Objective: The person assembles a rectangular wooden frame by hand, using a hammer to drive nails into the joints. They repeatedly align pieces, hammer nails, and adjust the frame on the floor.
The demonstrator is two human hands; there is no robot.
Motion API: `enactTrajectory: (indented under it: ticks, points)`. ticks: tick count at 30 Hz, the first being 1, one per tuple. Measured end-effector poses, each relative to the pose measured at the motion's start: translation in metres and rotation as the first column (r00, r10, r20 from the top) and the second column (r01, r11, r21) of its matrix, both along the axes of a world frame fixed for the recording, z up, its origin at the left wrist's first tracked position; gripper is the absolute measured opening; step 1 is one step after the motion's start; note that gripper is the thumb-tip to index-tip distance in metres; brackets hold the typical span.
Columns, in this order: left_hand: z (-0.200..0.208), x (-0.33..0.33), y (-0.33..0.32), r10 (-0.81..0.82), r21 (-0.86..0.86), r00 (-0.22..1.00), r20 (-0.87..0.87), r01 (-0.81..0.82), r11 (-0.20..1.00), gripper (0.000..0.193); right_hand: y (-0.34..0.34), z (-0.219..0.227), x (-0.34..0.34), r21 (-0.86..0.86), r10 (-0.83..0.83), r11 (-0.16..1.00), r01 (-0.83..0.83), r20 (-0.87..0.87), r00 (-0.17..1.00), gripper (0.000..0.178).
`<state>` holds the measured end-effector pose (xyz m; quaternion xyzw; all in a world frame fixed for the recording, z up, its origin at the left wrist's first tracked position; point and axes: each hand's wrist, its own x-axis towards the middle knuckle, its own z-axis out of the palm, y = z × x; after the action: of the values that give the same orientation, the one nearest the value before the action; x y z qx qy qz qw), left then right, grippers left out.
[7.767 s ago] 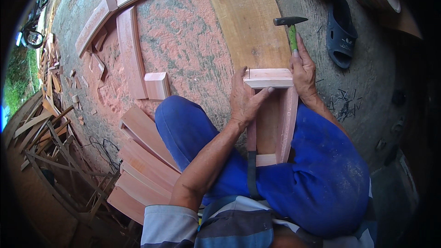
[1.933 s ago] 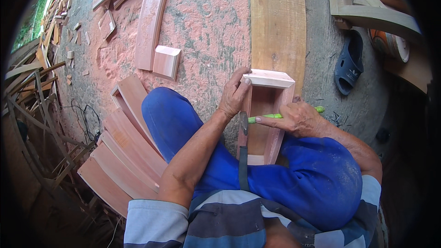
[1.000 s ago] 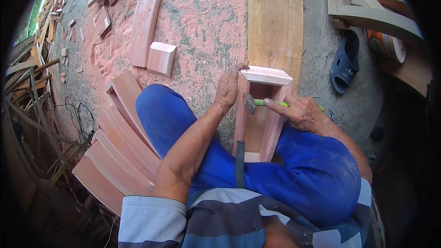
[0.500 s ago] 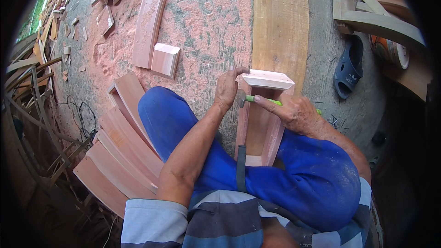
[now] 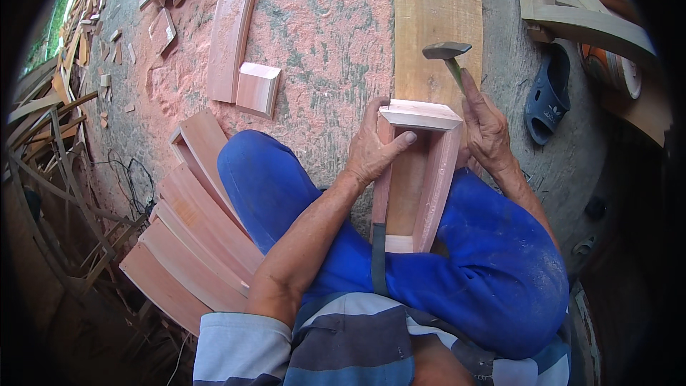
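A narrow open wooden box [image 5: 437,193] of pinkish boards lies lengthwise between my legs, its end block [image 5: 421,116] at the far side. My left hand [image 5: 374,146] grips the box's left wall near that end, thumb over the inner edge and fingers around the outside. My right hand [image 5: 487,127], closed round a green handle, holds a hammer [image 5: 447,51] beside the box's far right corner. The hammer's metal head is raised above a long plank and apart from the box. A dark strap [image 5: 378,261] crosses the box's near left end.
The long tan plank [image 5: 437,7] runs away beyond the box. Curved pinkish boards [image 5: 189,243] lean left of my knee. A bevelled block [image 5: 259,90] and a long board [image 5: 232,36] lie on sawdust. At right are a blue clog [image 5: 548,96] and a wooden frame [image 5: 593,25].
The hammer has swung away from the box's left side, up and to the right. My left hand has shifted from the far left corner to a grip round the left wall.
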<state>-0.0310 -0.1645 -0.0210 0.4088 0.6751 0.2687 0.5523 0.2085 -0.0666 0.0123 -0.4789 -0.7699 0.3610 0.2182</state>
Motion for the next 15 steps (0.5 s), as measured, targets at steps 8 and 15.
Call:
enactTrajectory:
  ticks: [8,15]
  points:
    - [0.004,0.008,0.003,0.043,0.063,0.993,-0.109,-0.036,0.997,0.082,0.019,0.011,-0.003,-0.612,-0.223,0.784,0.109,-0.113,0.968,0.054]
    - [0.002,0.019,0.009,0.036,0.073,0.993,-0.117,-0.027,0.997,0.077,0.059,0.036,0.0,-0.603,0.118,0.789,-0.119,-0.042,0.992,0.047]
